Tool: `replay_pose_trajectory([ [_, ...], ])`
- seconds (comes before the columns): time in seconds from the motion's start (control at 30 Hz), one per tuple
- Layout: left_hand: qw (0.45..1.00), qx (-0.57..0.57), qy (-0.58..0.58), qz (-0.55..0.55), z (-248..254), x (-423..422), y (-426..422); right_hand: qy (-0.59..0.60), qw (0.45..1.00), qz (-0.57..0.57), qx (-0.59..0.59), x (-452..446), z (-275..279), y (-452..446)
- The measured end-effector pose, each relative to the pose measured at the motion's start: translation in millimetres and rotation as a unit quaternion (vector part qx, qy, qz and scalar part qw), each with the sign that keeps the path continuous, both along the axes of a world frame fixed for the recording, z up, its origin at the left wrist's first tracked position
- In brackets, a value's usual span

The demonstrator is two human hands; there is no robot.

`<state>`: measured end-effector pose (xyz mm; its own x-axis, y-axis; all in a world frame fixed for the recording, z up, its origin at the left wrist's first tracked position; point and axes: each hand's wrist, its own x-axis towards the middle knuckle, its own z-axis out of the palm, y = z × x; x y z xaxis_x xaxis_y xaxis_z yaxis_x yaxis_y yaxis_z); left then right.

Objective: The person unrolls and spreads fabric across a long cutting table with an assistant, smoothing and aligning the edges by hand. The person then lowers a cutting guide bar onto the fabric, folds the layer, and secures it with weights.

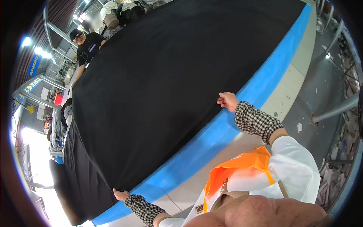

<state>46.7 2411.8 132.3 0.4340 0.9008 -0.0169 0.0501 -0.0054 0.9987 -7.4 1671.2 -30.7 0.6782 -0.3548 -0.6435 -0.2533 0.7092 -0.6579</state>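
Note:
A wide sheet of black fabric (pixel 159 83) lies spread over the table, its near edge running along a blue strip (pixel 189 142) on the table's border. My left hand (pixel 121 195) is closed on the fabric's near edge at the lower left, by a corner where the cloth folds downward. Farther along the same edge, my right hand (pixel 228 101) pinches the fabric with curled fingers, above the blue strip. Checked sleeve covers are on both my forearms.
Across the table a co-worker (pixel 89 47) in a black shirt has hands at the fabric's far edge. More black cloth (pixel 81 170) hangs at the left. Bundled materials (pixel 113 19) sit at the back. A metal pole (pixel 336 108) and scraps (pixel 332 189) are at the right.

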Motion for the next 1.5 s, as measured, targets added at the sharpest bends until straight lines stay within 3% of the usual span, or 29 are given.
replay_pose_trajectory([
  [0.07, 0.997, -0.010, 0.045, 0.057, 6, -2, -10, 0.032, 0.999, 0.007, -0.025, 3, 2, -5],
  [0.13, 0.989, 0.116, 0.091, 0.030, -8, -8, -2, 0.048, 0.997, 0.009, -0.054, 3, 6, -3],
  [0.23, 0.977, 0.168, 0.127, 0.024, -48, -10, 35, 0.048, 0.996, -0.015, -0.072, 1, 8, 2],
  [0.3, 0.993, 0.086, 0.085, 0.005, -61, -4, 44, 0.021, 0.996, -0.017, -0.084, -2, 19, 9],
  [0.4, 0.984, -0.150, -0.062, -0.068, -75, -4, 38, 0.010, 0.997, -0.015, -0.080, -10, 32, 19],
  [0.53, 0.942, -0.186, -0.012, -0.280, -83, -24, -29, 0.009, 0.997, -0.016, -0.080, -14, 42, 23],
  [0.63, 0.947, -0.186, 0.121, -0.232, -96, -32, -80, 0.006, 0.997, -0.015, -0.076, -17, 39, 17],
  [0.77, 0.954, -0.138, 0.161, -0.214, -121, -16, -81, 0.000, 0.997, -0.008, -0.071, -12, 39, 15],
  [0.87, 0.986, -0.126, 0.106, -0.029, -99, -5, -114, -0.004, 0.998, -0.003, -0.066, -18, 34, 12],
  [1.13, 0.999, -0.033, 0.001, -0.028, -72, 7, -128, -0.038, 0.997, -0.005, -0.064, -23, 34, 1],
  [1.5, 0.995, -0.013, 0.098, -0.011, -99, -10, -114, -0.024, 0.997, 0.003, -0.080, -32, 17, 3],
])
